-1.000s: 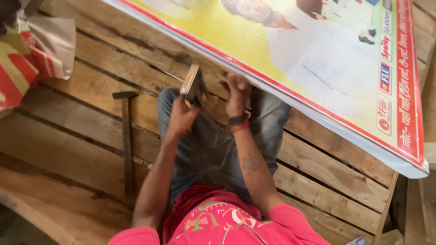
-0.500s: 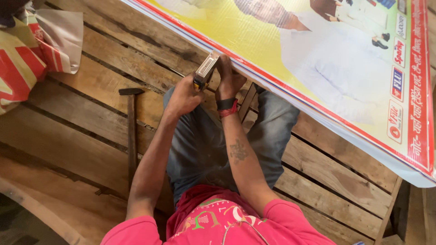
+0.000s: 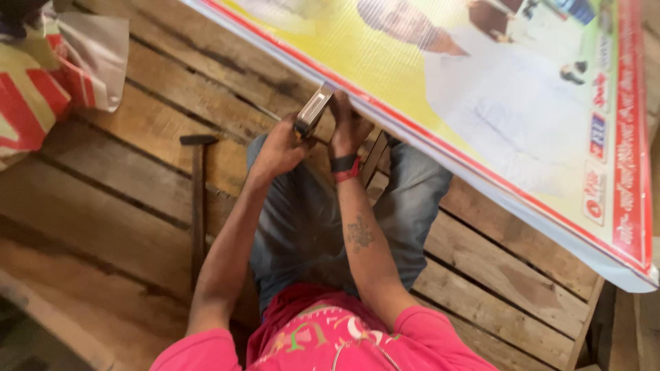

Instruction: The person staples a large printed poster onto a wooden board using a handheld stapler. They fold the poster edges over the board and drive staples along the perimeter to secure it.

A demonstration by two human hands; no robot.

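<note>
- Since the earlier frame, the metal stapler [image 3: 313, 110] has tipped further over the board's red edge, and both my hands sit closer together there.
- My left hand [image 3: 278, 148] has its fingers clamped round the stapler's body, pressing it against the printed board [image 3: 426, 89].
- My right hand [image 3: 348, 130], fingers curled shut, grips the board's edge just beside the stapler.
- I judge the board light, stiff and slippery-faced; best held at its edge.
- Well left of my fingers, a hammer [image 3: 198, 199] lies on the wooden slats [image 3: 137, 117].
</note>
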